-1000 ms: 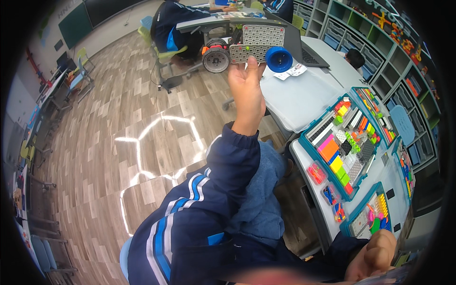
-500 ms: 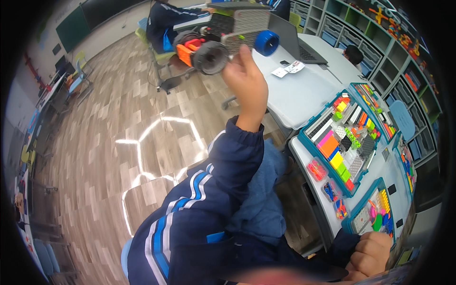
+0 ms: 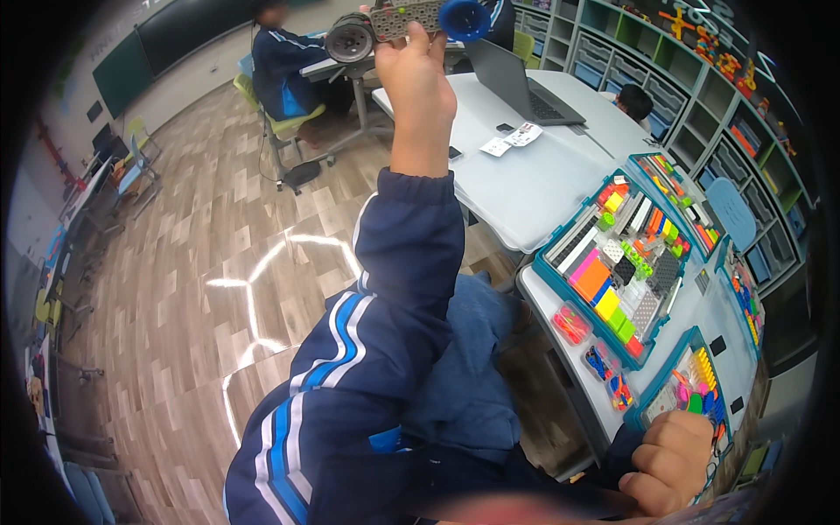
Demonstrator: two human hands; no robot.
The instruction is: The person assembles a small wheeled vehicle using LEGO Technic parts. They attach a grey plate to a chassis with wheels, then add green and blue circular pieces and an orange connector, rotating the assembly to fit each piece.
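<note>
Held up high at the top of the head view is a toy car built from grey perforated pieces, with a dark wheel at its left end and a blue wheel at its right. My left hand grips it from below, fingers partly hidden behind the body. At the lower right my right hand is a closed fist beside a small teal-edged box of colourful parts. The inside of that fist is hidden.
A large teal parts case lies on the white table, with small clear boxes beside it. Farther back are a clear lid, printed cards and a laptop. A person in a dark jacket sits across the room.
My left hand has lifted the toy car higher and slightly leftward, and the car has turned so its perforated side shows. My right fist has shifted slightly left.
</note>
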